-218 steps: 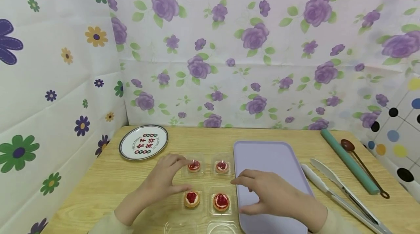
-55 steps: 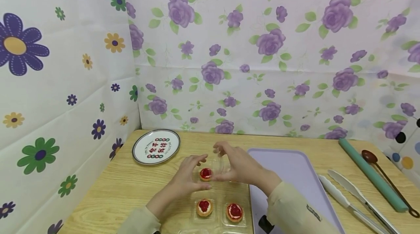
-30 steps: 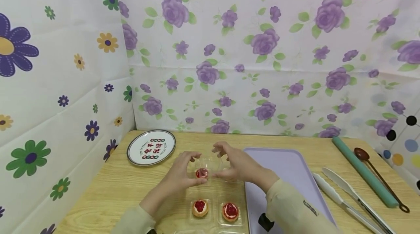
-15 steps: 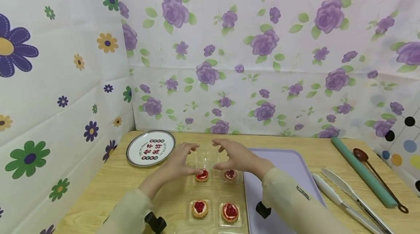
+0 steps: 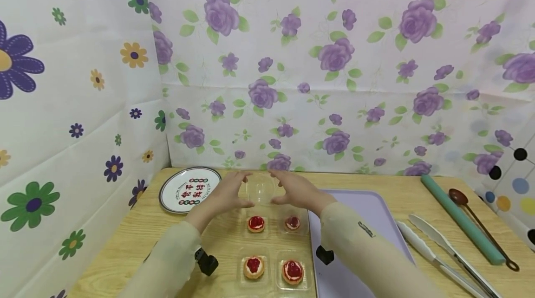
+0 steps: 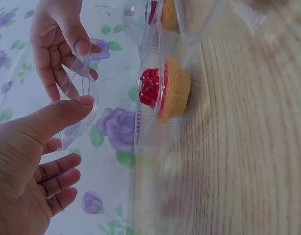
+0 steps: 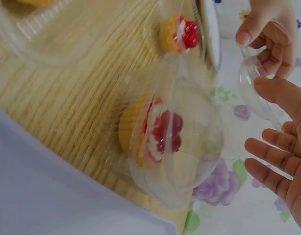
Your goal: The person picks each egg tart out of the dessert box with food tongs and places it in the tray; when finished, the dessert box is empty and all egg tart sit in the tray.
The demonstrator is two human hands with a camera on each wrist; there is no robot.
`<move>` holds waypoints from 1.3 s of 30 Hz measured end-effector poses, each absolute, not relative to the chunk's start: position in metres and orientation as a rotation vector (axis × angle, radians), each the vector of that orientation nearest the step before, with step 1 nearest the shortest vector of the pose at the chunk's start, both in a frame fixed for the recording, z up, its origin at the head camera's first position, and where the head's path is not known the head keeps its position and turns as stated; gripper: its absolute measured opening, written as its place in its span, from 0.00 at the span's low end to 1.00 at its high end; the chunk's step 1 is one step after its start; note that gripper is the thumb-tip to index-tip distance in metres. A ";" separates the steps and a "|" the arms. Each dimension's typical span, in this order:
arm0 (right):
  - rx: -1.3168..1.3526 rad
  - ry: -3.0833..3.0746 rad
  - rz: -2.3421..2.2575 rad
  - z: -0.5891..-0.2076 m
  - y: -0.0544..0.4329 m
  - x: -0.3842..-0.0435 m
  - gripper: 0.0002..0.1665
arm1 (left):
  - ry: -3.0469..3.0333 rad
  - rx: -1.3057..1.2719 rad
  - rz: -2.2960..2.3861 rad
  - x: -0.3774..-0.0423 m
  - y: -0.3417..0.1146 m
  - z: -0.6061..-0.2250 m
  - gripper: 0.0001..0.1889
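Observation:
My left hand [image 5: 225, 194] and right hand [image 5: 296, 190] pinch opposite edges of a clear domed plastic lid [image 5: 260, 190] between thumbs and fingers. The lid is tilted on edge in the air, beyond the back left tart [image 5: 256, 223]. That tart, with red topping, sits uncovered in its clear base, as the left wrist view shows from the side. Beside it, the back right tart [image 5: 292, 223] has a clear dome [image 7: 189, 132] over it. Two more red-topped tarts, the front left tart [image 5: 253, 267] and front right tart [image 5: 292, 272], sit in clear square bases nearer me.
A lavender tray [image 5: 368, 200] lies right of the tarts, partly under my right sleeve. Farther right are white-tipped tongs [image 5: 439, 261], a green rod [image 5: 461, 219] and a brown spoon [image 5: 459, 197]. A white plate [image 5: 188, 191] with red characters stands at the back left.
Seven seconds ago my hands were apart, the left at the back left tart. Recently both held the lid over that tart; it has since moved up and away toward the back wall.

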State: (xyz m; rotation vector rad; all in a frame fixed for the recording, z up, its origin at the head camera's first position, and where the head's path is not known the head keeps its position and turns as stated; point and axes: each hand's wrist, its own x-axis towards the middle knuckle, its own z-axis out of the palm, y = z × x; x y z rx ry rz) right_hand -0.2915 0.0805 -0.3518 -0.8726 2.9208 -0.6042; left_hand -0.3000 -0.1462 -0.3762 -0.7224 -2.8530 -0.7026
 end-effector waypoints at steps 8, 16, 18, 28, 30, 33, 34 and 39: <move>-0.824 2.955 -0.563 -0.361 0.074 -0.300 0.50 | -2.916 -0.675 -0.633 -0.315 -0.145 -0.384 0.43; -0.708 2.927 -0.540 -0.376 0.065 -0.311 0.49 | -2.998 -0.671 -0.602 -0.325 -0.145 -0.391 0.44; -0.675 2.921 -0.513 -0.380 0.063 -0.314 0.49 | -3.022 -0.670 -0.596 -0.326 -0.145 -0.392 0.44; -0.622 2.882 -0.447 -0.387 0.060 -0.319 0.44 | -3.126 -0.714 -0.554 -0.330 -0.144 -0.394 0.42; -0.607 2.863 -0.465 -0.388 0.060 -0.318 0.45 | -3.143 -0.705 -0.564 -0.330 -0.145 -0.395 0.43; -0.575 2.849 -0.485 -0.388 0.059 -0.317 0.45 | -3.166 -0.698 -0.592 -0.331 -0.146 -0.395 0.43; -0.567 2.846 -0.491 -0.388 0.059 -0.317 0.45 | -3.172 -0.697 -0.609 -0.331 -0.147 -0.395 0.44; -0.556 2.837 -0.475 -0.388 0.059 -0.316 0.46 | -3.186 -0.709 -0.671 -0.334 -0.148 -0.396 0.45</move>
